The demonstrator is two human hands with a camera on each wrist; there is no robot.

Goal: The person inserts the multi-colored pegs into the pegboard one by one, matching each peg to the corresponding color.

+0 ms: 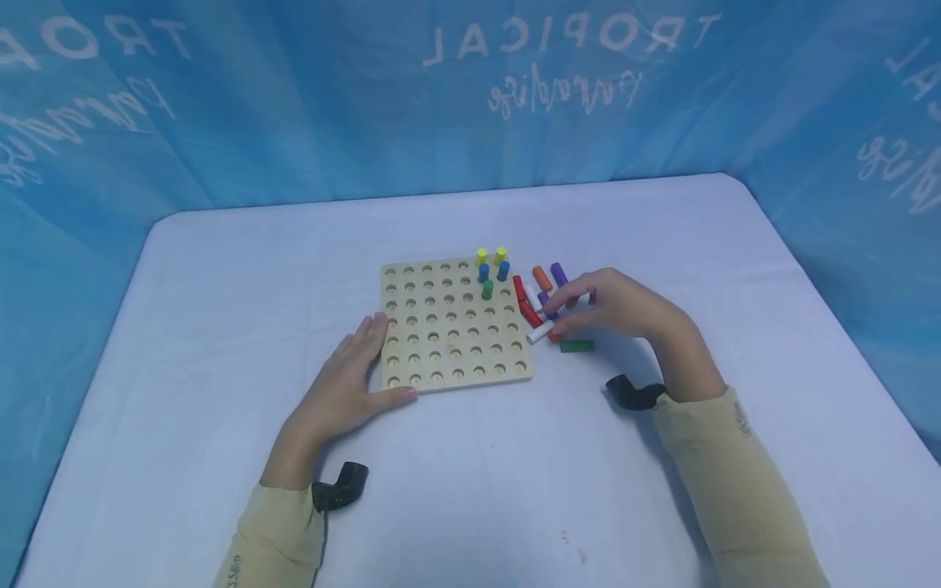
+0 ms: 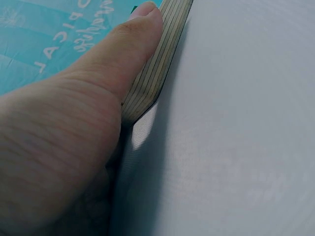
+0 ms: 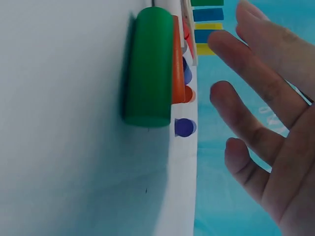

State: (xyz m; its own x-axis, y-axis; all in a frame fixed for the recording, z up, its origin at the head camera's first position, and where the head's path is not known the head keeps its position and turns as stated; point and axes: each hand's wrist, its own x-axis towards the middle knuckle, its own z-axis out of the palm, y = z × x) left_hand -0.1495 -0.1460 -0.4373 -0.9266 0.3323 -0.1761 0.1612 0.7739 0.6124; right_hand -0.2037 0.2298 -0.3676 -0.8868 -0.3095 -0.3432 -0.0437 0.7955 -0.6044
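Table (image 1: pixel 220 286), head view: white cloth (image 1: pixel 456 457), dark marks (image 1: pixel 564 536) toward front; blue lettered curtain (image 1: pixel 331 122) behind and both sides. Pegboard (image 1: pixel 442 327) mid-table; left hand (image 1: pixel 341 384), fingers extended, along its left edge. Right hand (image 1: pixel 617 302) loosely bent, empty, over loose pegs (image 1: pixel 539 332). Left wrist view: thumb (image 2: pixel 130 46) against layered edge. Right wrist view: green peg (image 3: pixel 147 69) lying on cloth.

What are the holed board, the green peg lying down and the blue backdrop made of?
Holed board: probably plywood, pale and matt; its edge shows thin stacked layers. Green peg: perhaps painted wood or plastic; smooth, evenly coloured, soft sheen. Blue backdrop: likely thin, smooth fabric, perhaps plastic sheeting; it shows soft folds and printed lettering.
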